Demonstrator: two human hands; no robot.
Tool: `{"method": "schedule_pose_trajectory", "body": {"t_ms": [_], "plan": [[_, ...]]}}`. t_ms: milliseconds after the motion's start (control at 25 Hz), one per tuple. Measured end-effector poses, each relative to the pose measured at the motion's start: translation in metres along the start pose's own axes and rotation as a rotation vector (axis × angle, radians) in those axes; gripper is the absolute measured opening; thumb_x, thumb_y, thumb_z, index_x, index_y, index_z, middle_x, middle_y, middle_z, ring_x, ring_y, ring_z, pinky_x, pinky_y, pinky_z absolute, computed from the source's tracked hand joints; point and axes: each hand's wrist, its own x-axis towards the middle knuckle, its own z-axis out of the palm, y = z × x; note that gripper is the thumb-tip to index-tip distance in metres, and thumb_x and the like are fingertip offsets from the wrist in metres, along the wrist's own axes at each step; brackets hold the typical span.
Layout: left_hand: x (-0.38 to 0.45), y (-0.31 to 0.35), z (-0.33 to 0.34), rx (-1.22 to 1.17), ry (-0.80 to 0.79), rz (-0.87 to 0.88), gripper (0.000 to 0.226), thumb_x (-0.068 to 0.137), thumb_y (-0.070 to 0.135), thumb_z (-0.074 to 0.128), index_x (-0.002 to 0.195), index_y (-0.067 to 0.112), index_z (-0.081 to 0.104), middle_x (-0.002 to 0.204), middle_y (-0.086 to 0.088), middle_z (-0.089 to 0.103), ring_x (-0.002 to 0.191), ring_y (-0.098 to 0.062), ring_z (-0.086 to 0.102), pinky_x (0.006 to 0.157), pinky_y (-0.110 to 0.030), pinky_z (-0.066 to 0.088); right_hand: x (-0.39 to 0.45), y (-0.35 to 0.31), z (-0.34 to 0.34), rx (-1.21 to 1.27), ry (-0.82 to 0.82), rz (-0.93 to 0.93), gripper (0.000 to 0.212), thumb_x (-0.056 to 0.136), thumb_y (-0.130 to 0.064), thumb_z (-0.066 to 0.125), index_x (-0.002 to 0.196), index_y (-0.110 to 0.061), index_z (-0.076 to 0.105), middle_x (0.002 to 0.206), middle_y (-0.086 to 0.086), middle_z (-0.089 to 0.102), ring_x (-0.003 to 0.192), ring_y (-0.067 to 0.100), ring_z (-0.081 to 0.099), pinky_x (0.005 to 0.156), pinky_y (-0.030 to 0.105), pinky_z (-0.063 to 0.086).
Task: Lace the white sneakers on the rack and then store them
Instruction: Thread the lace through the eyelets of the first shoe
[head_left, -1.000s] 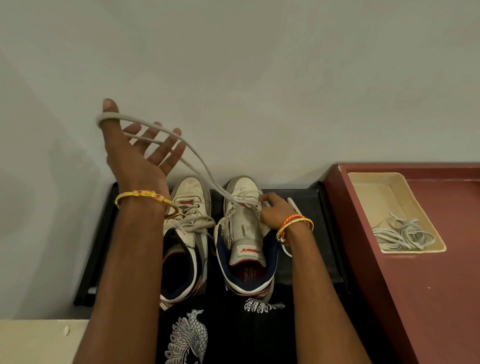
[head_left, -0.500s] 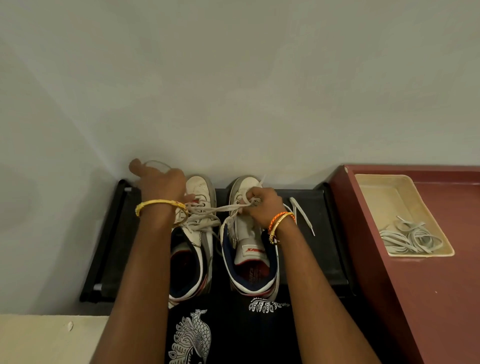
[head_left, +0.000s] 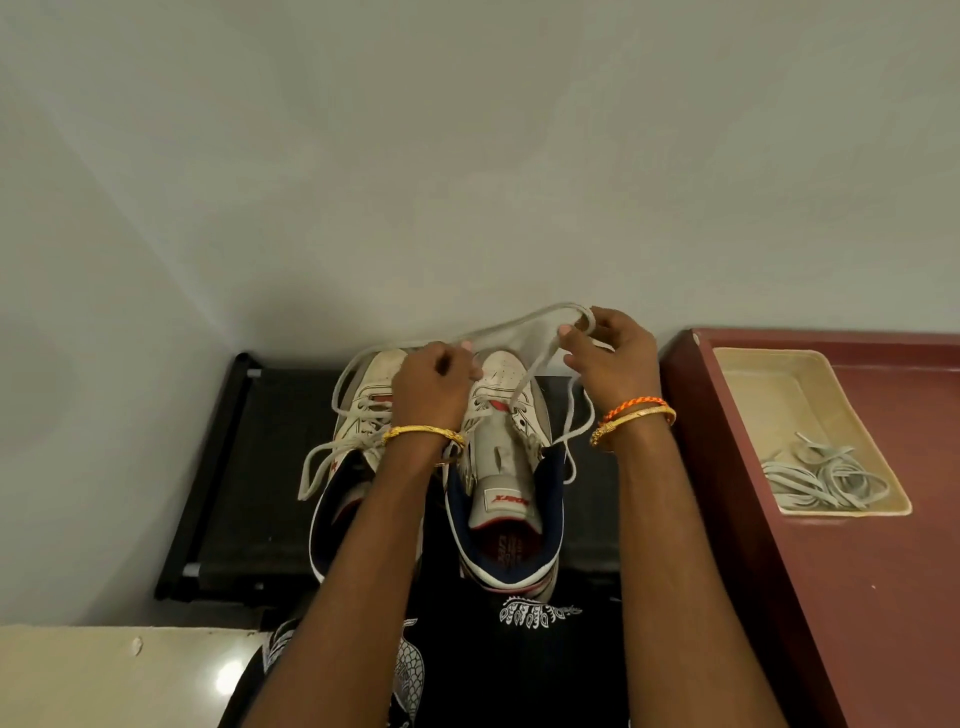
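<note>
Two white sneakers are set side by side on a black rack (head_left: 249, 467) against the wall, toes toward the wall. The right sneaker (head_left: 506, 467) has a navy collar and its grey tongue lies exposed; the left sneaker (head_left: 363, 415) is partly hidden by the left forearm, and its loose lace ends trail over its left side.

A white shoelace (head_left: 519, 325) is stretched in a loop above the toes of the pair. It is pinched between the thumb and fingers (head_left: 566, 332) of the right hand (head_left: 613, 358), which is raised just beyond the right sneaker's toe. The left hand (head_left: 434, 384) is held over the gap between the two sneakers, its fingers curled round the other end of the same loop. From the loop one strand is led down to the eyelets of the right sneaker.

To the right, a cream tray (head_left: 769, 379) holding spare laces (head_left: 826, 478) is seen on a dark red worktop (head_left: 883, 597).
</note>
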Motion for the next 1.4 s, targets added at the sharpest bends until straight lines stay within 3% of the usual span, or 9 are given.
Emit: {"method": "schedule_pose_trajectory", "body": {"t_ms": [160,320,400,680,880,960,1120,1280,1400], "plan": [[0.007,-0.02,-0.006,0.293,-0.079,-0.083,0.017,0.089,0.023,0.06,0.099,0.01,0.064,0.099,-0.006,0.065,0.089,-0.018,0.057,0.084,-0.028,0.046,-0.002,0.016,-0.009,-0.491,0.117,0.126,0.052,0.087,-0.009,0.061,0.134,-0.002,0.04,0.137,0.02,0.04,0.113,0.035,0.052,0.092,0.037,0.044],[0.002,-0.026,0.016,0.366,-0.218,-0.106,0.026,0.083,0.022,0.065,0.107,0.011,0.061,0.102,-0.007,0.063,0.091,-0.021,0.058,0.077,-0.025,0.043,-0.015,0.027,0.026,-0.669,-0.333,-0.109,0.034,0.084,-0.011,0.064,0.117,-0.011,0.063,0.125,0.012,0.056,0.116,0.029,0.051,0.1,0.039,0.043],[0.003,-0.027,0.019,0.4,-0.232,-0.122,0.031,0.083,0.018,0.063,0.113,0.014,0.058,0.107,-0.008,0.063,0.095,-0.024,0.059,0.076,-0.026,0.044,-0.014,0.03,0.035,-0.814,-0.468,-0.047,0.037,0.086,-0.018,0.064,0.122,-0.014,0.061,0.131,0.012,0.052,0.123,0.032,0.045,0.103,0.042,0.04],[0.008,-0.034,0.02,0.4,-0.259,-0.101,0.045,0.08,0.01,0.06,0.124,0.019,0.055,0.122,-0.01,0.056,0.105,-0.026,0.056,0.09,-0.034,0.048,-0.008,0.03,0.009,-0.702,-0.442,0.157,0.024,0.087,-0.026,0.063,0.084,-0.002,0.068,0.081,0.011,0.063,0.078,0.02,0.056,0.069,0.028,0.044],[0.013,-0.035,0.025,0.469,-0.323,-0.069,0.051,0.081,0.018,0.062,0.13,0.024,0.05,0.12,-0.014,0.055,0.106,-0.03,0.056,0.091,-0.039,0.05,-0.012,0.017,-0.003,-0.574,-0.712,0.187,0.025,0.086,-0.025,0.065,0.07,-0.007,0.071,0.069,0.006,0.057,0.067,0.014,0.046,0.065,0.027,0.04],[0.014,-0.035,0.023,0.417,-0.309,-0.104,0.053,0.081,0.017,0.064,0.131,0.018,0.047,0.119,-0.013,0.056,0.105,-0.029,0.057,0.089,-0.036,0.049,-0.014,0.016,0.001,-0.639,-0.692,0.189,0.037,0.088,-0.033,0.062,0.059,-0.01,0.069,0.06,0.003,0.057,0.059,0.011,0.045,0.062,0.026,0.039],[0.008,-0.029,0.014,0.345,-0.235,-0.251,0.045,0.078,0.012,0.069,0.119,0.006,0.05,0.106,-0.007,0.055,0.098,-0.025,0.055,0.077,-0.026,0.042,-0.005,0.025,0.019,-0.693,-0.201,-0.035,0.012,0.081,-0.019,0.066,0.078,-0.007,0.066,0.079,0.005,0.061,0.077,0.021,0.058,0.077,0.034,0.052],[-0.009,-0.012,0.001,0.469,-0.176,-0.043,0.014,0.082,0.019,0.065,0.087,0.006,0.068,0.08,-0.008,0.065,0.081,-0.025,0.062,0.066,-0.026,0.043,-0.002,0.031,0.036,-0.629,-0.444,0.007,0.026,0.084,-0.003,0.061,0.11,-0.005,0.064,0.113,0.011,0.063,0.108,0.023,0.057,0.093,0.028,0.045],[-0.02,0.006,-0.006,0.53,-0.576,0.09,0.02,0.079,0.026,0.064,0.061,0.022,0.073,0.062,-0.001,0.063,0.066,-0.024,0.055,0.066,-0.029,0.045,0.001,0.034,0.039,-0.627,-0.462,0.006,0.029,0.087,-0.001,0.057,0.115,-0.004,0.064,0.12,0.012,0.063,0.114,0.024,0.057,0.099,0.03,0.044]]}}
